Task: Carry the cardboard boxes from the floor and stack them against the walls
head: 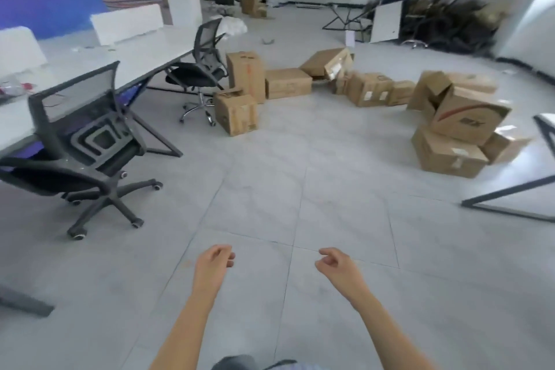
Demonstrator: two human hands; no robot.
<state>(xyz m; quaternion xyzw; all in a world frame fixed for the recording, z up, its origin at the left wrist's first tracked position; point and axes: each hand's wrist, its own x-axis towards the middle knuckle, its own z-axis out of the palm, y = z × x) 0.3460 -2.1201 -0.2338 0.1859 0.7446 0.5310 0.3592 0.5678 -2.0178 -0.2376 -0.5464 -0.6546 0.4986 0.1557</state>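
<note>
While both hands hang loosely curled and empty, left hand (pixel 213 260) and right hand (pixel 333 261), the cardboard boxes (pixel 288 82) lie in an arc on the tiled floor (pixel 300 189), well ahead; neither hand nearer.

We see brown cardboard boxes (pixel 288 83) in a loose arc on the floor (pixel 315 153): 1 tall box (pixel 246 75) upright, 1 tilted box (pixel 329 63), a pile (pixel 468 120) at right.
</note>
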